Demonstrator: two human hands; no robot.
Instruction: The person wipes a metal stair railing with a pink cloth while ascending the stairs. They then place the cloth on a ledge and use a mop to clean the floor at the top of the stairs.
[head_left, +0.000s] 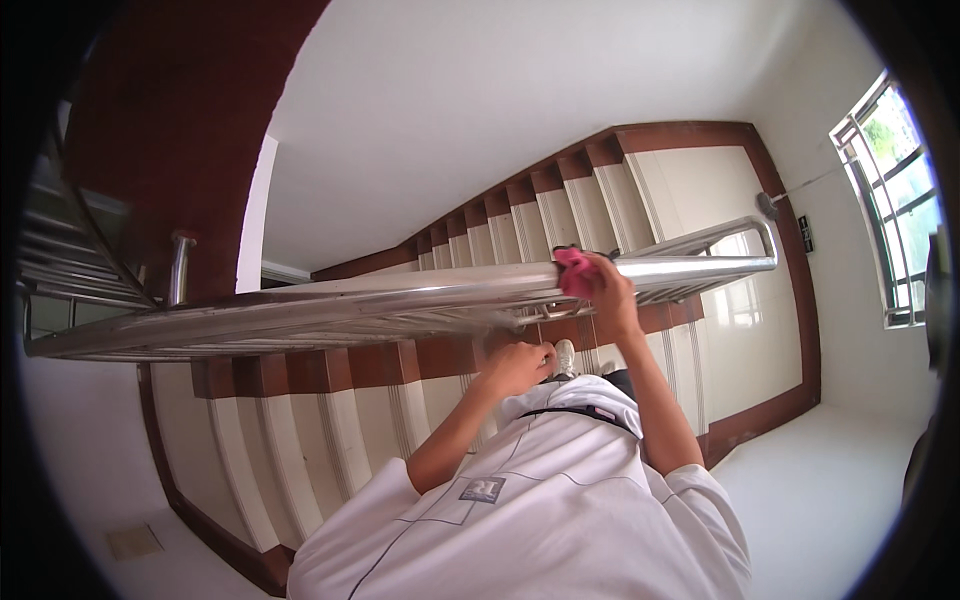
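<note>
My right hand (615, 300) grips a crumpled pink cloth (576, 273) with dark edges. The cloth lies pressed against the top tube of a stainless steel stair handrail (435, 290). In front of my waist, my left hand (517, 367) hangs loosely curled below the rail, apart from it, with nothing visible in it. The handrail runs across the view from the left side to a bent end (765, 244) on the right. Thinner metal bars show beneath its top tube.
Pale stair treads (360, 427) with brown edging descend on my side; another flight (517, 229) lies beyond the rail. A tiled landing (697, 187) is at right, near a barred window (892, 202). A dark red surface (180, 127) rises at upper left. My shoe (565, 358) stands on the stairs.
</note>
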